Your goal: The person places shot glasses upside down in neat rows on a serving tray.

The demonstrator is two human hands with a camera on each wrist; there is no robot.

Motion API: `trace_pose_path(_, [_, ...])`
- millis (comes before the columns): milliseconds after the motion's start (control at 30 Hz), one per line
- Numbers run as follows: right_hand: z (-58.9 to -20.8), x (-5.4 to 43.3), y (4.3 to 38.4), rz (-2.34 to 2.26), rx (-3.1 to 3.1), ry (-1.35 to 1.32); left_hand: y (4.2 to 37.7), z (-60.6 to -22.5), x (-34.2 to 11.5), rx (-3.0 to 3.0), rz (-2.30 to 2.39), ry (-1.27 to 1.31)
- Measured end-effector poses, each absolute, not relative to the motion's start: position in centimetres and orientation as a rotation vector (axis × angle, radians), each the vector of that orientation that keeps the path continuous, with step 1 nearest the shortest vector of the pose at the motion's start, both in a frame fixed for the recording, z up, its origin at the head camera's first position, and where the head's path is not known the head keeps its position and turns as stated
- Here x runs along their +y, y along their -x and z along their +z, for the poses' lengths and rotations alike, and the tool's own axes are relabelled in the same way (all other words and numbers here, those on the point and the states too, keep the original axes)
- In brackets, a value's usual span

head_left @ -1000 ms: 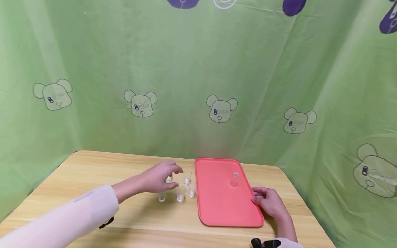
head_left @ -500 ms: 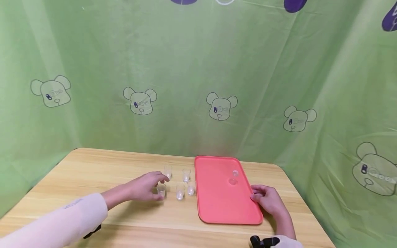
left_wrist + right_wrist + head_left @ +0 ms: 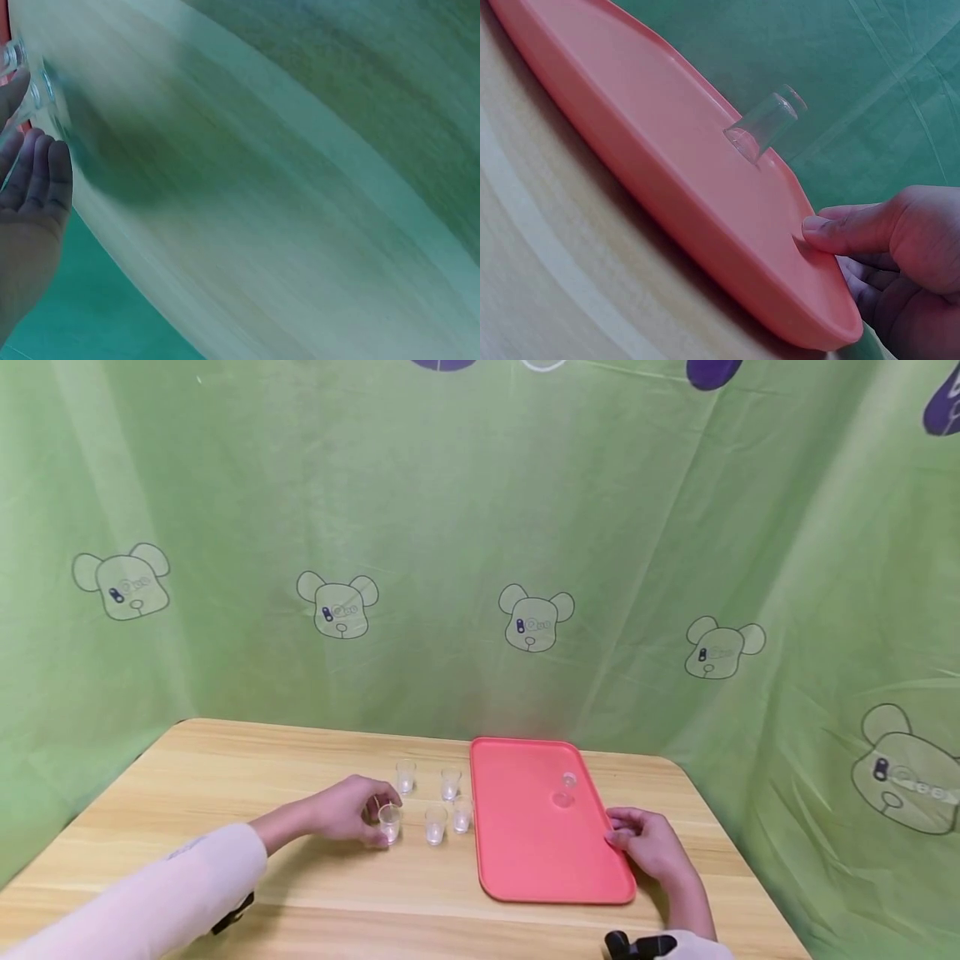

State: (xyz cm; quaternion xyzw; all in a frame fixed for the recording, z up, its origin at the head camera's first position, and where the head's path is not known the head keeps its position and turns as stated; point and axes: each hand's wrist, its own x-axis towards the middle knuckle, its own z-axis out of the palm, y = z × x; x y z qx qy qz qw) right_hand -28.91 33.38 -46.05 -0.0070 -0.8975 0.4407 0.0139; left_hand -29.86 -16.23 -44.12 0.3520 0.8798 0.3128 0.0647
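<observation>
A clear shot glass (image 3: 389,825) stands upright on the wooden table, the nearest-left one of a small group. My left hand (image 3: 347,812) holds it from the left, thumb at its near side and fingers curled behind; in the left wrist view the hand (image 3: 34,187) shows only at the left edge, partly covering the glass. My right hand (image 3: 654,847) pinches the right rim of the red tray (image 3: 551,860), its thumb (image 3: 829,234) on the upper side and its fingers outside. Upside down on the tray stands another shot glass (image 3: 763,126), near that rim.
Several more upright shot glasses stand between my left hand and the tray: a back-left glass (image 3: 406,777), a back-right glass (image 3: 450,785), a front glass (image 3: 436,825) and one glass (image 3: 462,816) beside the tray. A green curtain (image 3: 435,685) hangs behind the table (image 3: 247,760).
My left hand has come down leftward and nearer from above the glasses, and its fingers have gone round the front-left shot glass. The right hand stays on the tray rim.
</observation>
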Motion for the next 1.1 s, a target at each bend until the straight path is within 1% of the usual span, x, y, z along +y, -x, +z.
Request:
trace_pose_path(233, [-46.1,33.5,28.9,1.347,-2.803,0.026,30.0,-44.3,-16.2,2.609,0.942,-1.018])
trace_pose_path(700, [-46.0,33.4,28.8,1.336,-2.809,0.027,30.5,-44.8,-15.9,2.57,0.963,-1.031])
trace_pose_path(933, [-45.9,33.4,28.7,1.342,-2.809,0.018,30.7,-44.1,-15.9,2.575,0.977,-1.013])
trace_pose_path(1100, [-46.0,33.4,28.8,1.339,-2.806,0.018,31.2,-43.0,-15.8,2.602,0.976,-1.049])
